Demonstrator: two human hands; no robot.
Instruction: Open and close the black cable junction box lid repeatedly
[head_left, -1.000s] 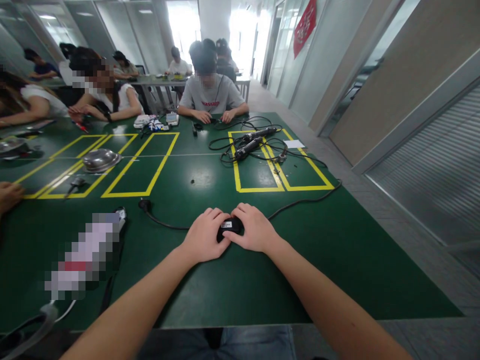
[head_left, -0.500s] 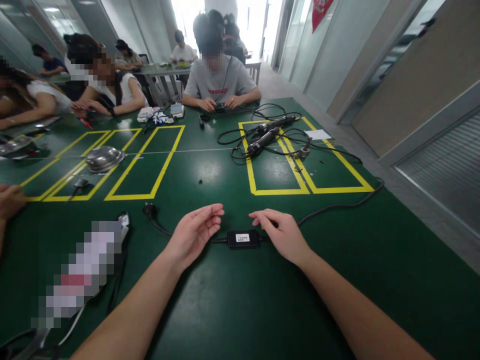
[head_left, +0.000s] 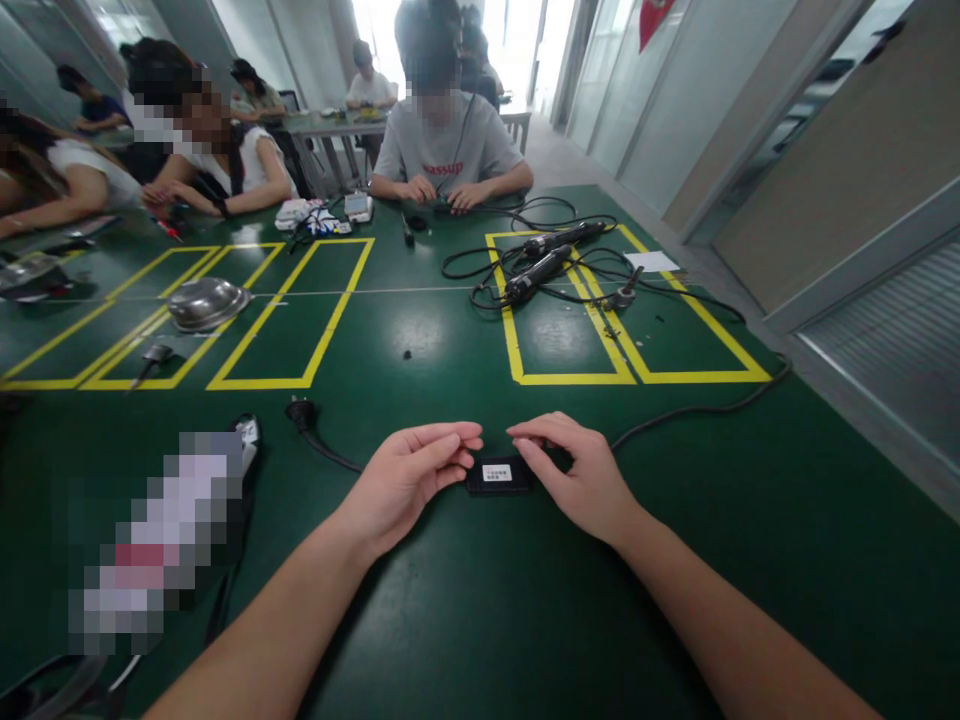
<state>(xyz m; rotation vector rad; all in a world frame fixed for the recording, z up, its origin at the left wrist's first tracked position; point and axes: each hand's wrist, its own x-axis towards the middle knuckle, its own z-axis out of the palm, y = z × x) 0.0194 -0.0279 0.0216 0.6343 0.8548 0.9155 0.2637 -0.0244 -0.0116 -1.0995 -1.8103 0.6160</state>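
Observation:
A small black box (head_left: pixel 498 476) with a white printed label lies on the green table in front of me. A dark cord (head_left: pixel 330 456) with a black power plug (head_left: pixel 301 411) leads from behind my left hand, and another cord (head_left: pixel 682 412) runs off to the right. My left hand (head_left: pixel 416 475) is at the box's left end, fingers loosely curved and holding nothing visible. Over the right end hovers my right hand (head_left: pixel 574 460), fingers bent and apart, also without anything in it. Whether either hand touches the box, I cannot tell.
Two dark electric screwdrivers (head_left: pixel 538 274) with tangled cords lie in yellow taped frames at the right. A metal bowl (head_left: pixel 206 303) is at the left. Nearer me is a blurred-out long object (head_left: pixel 161 540). A co-worker (head_left: pixel 450 150) sits opposite; others sit at the left.
Both hands have come closer to the box, the left one moving right up to its end. The view has shifted slightly. A hand at the left edge has gone out of sight.

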